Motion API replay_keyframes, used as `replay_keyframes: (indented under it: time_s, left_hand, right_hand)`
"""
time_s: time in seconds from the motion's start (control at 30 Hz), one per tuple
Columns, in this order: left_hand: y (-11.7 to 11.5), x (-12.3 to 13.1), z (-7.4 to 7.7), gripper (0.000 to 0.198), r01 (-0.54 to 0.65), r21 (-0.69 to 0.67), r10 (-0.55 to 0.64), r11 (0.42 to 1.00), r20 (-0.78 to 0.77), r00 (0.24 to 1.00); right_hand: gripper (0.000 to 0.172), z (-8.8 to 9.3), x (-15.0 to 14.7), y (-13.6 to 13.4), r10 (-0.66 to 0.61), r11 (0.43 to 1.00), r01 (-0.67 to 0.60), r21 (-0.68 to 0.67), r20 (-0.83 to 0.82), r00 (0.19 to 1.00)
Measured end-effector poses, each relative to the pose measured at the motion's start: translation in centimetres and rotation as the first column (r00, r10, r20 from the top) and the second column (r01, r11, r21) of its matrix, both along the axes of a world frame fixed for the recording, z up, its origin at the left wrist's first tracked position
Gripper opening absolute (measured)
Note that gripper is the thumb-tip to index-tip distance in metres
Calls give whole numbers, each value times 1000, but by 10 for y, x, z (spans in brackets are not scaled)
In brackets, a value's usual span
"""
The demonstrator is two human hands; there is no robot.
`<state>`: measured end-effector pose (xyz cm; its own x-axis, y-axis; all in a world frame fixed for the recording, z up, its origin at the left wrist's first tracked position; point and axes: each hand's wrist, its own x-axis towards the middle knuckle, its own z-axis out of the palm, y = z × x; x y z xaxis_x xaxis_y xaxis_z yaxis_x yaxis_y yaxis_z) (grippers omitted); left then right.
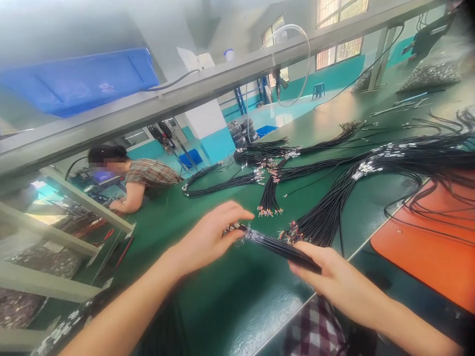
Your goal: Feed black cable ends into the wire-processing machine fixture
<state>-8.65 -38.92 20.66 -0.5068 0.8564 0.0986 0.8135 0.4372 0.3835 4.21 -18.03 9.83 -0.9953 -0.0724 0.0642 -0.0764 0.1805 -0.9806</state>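
Note:
A thin bundle of black wires [276,245] stretches between my two hands above the green table [222,296]. My right hand [326,272] is closed around its near part. My left hand [213,232] pinches the far end, where clear plastic wrap [248,234] covers the wire tips. A larger bundle of black cables with coloured ends [326,217] lies on the table just beyond my right hand.
Several more black cable bundles [260,173] lie spread over the table. An orange mat [434,242] sits at the right edge. A co-worker in a plaid shirt [148,173] leans on the table at the left. A metal frame [185,94] carries a blue bin [81,81].

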Motion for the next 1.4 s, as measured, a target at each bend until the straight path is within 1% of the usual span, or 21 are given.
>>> replay_keyframes:
  time_s: [0.1, 0.17, 0.27, 0.4, 0.47, 0.57, 0.67, 0.73, 0.83, 0.9, 0.93, 1.0, 1.07, 1.17, 1.2, 1.23, 1.27, 1.3, 1.33, 1.37, 1.4]
  left_hand:
    - [10, -17, 1, 20, 165, -63, -158, 984, 104, 982]
    - [14, -25, 0, 15, 215, -79, -204, 973, 129, 970]
    - [14, -28, -2, 15, 215, -76, -208, 974, 89, 974]
    - [13, -17, -8, 21, 187, -84, -188, 979, -1, 982]
    - [13, -9, -12, 22, 184, -101, -188, 978, -30, 982]
    - [14, 2, -15, 21, 154, -122, -162, 981, -61, 985]
    - [19, 9, -15, 19, 73, -137, -84, 988, -74, 994]
    - [25, 8, -16, 18, 39, -168, -46, 985, -36, 998]
    - [39, -3, -23, 16, 44, -239, -25, 970, 83, 996]
    - [47, -17, -27, 17, 42, -269, -1, 962, 149, 989]
    - [50, -24, -27, 18, 41, -276, 10, 960, 180, 984]
    - [49, -33, -19, 16, 50, -260, 17, 964, 249, 968]
    - [37, -34, -4, 12, 60, -191, 1, 980, 303, 953]
    - [5, -19, 14, 23, 46, -28, -32, 999, 378, 925]
    - [-6, -11, 14, 25, 60, 26, -65, 998, 498, 865]
    - [-15, -2, 9, 23, 71, 31, -74, 997, 635, 769]
    - [-22, 7, 0, 17, 18, 2, -13, 1000, 728, 686]
    - [-26, 17, -13, 12, -54, -16, 45, 998, 801, 597]
    - [-27, 26, -29, 14, -129, -8, 69, 992, 878, 474]
    - [-25, 34, -45, 17, -270, 67, 38, 961, 930, 366]
    - [-20, 42, -61, 22, -332, 116, 4, 936, 940, 341]
  right_hand:
    - [20, 1, 3, 0, -10, 999, 10, 34, -3, 1000]
    - [19, 2, 6, 1, -6, 999, 6, 46, 2, 1000]
    - [17, 4, 8, 3, 10, 998, -12, 61, 39, 999]
    - [9, 12, 5, 3, 38, 990, -51, 135, 101, 994]
    - [8, 20, 2, -1, 35, 982, -49, 181, 84, 996]
    - [14, 29, -3, -10, 45, 953, -45, 299, 5, 999]
    - [18, 32, -3, -21, 74, 882, -42, 470, -51, 996]
    - [15, 32, 0, -29, 113, 805, -49, 592, -72, 991]
    - [12, 31, 7, -42, 220, 666, -21, 746, -169, 961]
    - [10, 31, 10, -48, 289, 614, 22, 789, -250, 924]
    - [10, 32, 12, -49, 309, 609, 30, 793, -272, 911]
    - [9, 32, 13, -47, 301, 634, 26, 773, -278, 912]
    - [8, 29, 13, -40, 241, 698, 6, 716, -243, 940]
    - [13, 21, 10, -25, 129, 810, 18, 586, -207, 970]
    - [15, 18, 9, -22, 100, 839, 29, 544, -206, 973]
    - [16, 15, 8, -19, 77, 861, 40, 508, -208, 975]
    - [17, 13, 7, -18, 65, 878, 44, 477, -210, 975]
    - [18, 12, 6, -18, 62, 892, 40, 449, -210, 976]
    - [19, 12, 6, -19, 69, 904, 27, 426, -209, 975]
    - [20, 13, 6, -20, 82, 915, 10, 404, -209, 974]
    - [21, 15, 7, -22, 96, 924, -9, 382, -210, 973]
